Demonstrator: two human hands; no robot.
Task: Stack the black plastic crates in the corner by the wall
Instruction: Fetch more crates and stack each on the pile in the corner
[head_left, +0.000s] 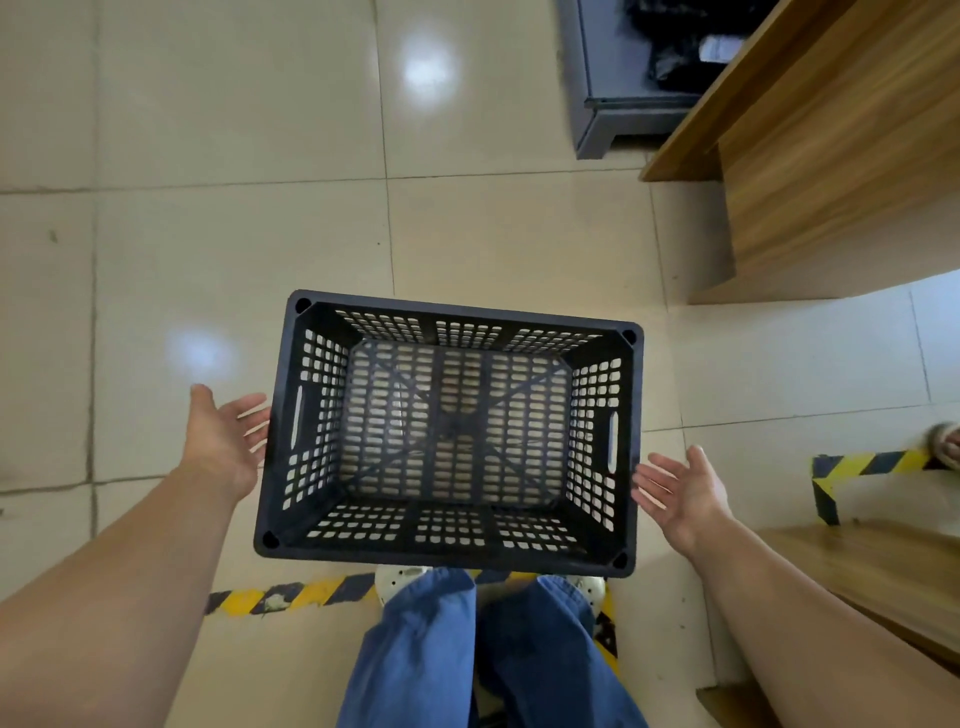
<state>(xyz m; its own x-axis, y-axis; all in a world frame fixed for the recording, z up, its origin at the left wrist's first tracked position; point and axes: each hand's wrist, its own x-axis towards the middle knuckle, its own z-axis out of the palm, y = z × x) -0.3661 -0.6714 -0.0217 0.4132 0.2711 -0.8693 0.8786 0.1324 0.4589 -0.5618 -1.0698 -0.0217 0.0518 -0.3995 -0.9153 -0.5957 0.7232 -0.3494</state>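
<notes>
Both hands are spread wide with straight fingers and palms turned inward, the left hand (226, 441) at centre left just beside the crate's short wall and the right hand (680, 493) at centre right just beside the opposite wall, neither gripping anything. Between them, in the lower middle of the frame, the black plastic crate (280, 452) sits upright on the tiled floor (234, 234): rectangular, empty, with perforated grid walls and base, a slotted handle in each short side and round sockets at its corners. Yellow-and-black hazard tape (291, 597) runs along the floor below it, and wooden furniture (831, 156) fills the upper right.
</notes>
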